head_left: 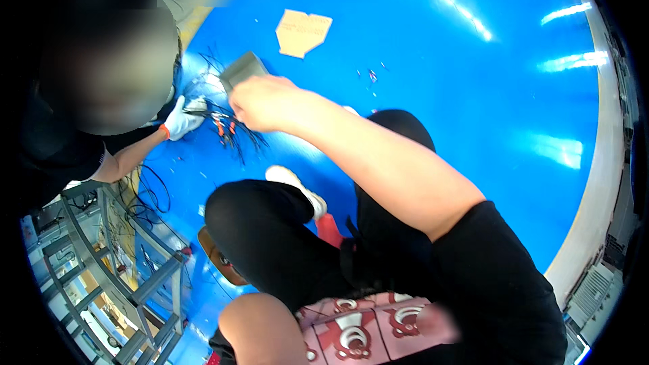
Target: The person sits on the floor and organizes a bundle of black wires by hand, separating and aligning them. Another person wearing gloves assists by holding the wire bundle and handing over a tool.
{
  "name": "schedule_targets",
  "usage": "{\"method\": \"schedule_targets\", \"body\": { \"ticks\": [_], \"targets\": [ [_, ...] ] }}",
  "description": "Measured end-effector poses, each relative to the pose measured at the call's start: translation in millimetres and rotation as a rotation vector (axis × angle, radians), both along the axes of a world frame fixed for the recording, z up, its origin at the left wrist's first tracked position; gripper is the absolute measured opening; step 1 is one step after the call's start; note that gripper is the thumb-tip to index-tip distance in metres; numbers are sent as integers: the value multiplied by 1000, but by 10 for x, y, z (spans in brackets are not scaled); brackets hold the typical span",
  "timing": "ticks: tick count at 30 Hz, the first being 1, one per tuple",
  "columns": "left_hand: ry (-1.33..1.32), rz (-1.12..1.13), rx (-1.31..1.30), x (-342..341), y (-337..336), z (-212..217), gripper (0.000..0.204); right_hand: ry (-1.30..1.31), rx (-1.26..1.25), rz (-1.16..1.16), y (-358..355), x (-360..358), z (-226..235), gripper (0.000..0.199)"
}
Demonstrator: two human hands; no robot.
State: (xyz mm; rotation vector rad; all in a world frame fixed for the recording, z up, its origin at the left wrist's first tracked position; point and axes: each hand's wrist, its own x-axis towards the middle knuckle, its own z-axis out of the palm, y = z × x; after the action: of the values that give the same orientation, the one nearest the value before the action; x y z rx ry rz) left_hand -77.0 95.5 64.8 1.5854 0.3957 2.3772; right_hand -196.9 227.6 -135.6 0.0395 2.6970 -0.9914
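My right arm stretches across toward the upper left, and my right hand point(265, 103) is closed at the edge of a grey dustpan-like tray point(243, 69), just above the blue floor. Its fingers are partly hidden behind the back of the hand. Right beside it lies a tangle of black cables point(233, 132) with orange parts. A co-worker's white-gloved hand point(181, 120) is on these cables from the left. Of my left arm only a bare part point(262, 331) shows at the lower edge; the left hand is out of sight.
A co-worker point(67, 128) crouches at left. Below stands a grey metal frame point(128, 290) with black cables point(145, 196) behind it. A tan card point(303, 32) and small scraps point(372, 76) lie on the floor. My bent knees and a pink bear-patterned cloth point(351, 331) fill the near side.
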Motion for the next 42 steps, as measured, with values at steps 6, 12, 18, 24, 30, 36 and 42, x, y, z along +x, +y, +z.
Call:
{"method": "schedule_targets", "body": {
  "ticks": [6,12,18,24,30,36,42],
  "targets": [
    [1,-88,-83,173,210,-79,17,211,-26,45,231,213,-105,14],
    [8,-140,-107,103,293,-99,18,55,-82,7,98,105,217,16],
    [21,-131,-45,119,339,-99,20,-4,-72,8,65,30,273,16],
    [14,-132,-30,120,366,-14,22,-27,-105,12,113,17,210,16],
    [41,-112,14,58,240,111,24,43,-86,110,215,-153,-1,18],
    [39,-124,117,6,71,162,27,86,-41,163,-62,-63,-89,17],
    [38,-202,258,-310,78,376,29,20,-122,1,194,-31,232,13]
  ]
}}
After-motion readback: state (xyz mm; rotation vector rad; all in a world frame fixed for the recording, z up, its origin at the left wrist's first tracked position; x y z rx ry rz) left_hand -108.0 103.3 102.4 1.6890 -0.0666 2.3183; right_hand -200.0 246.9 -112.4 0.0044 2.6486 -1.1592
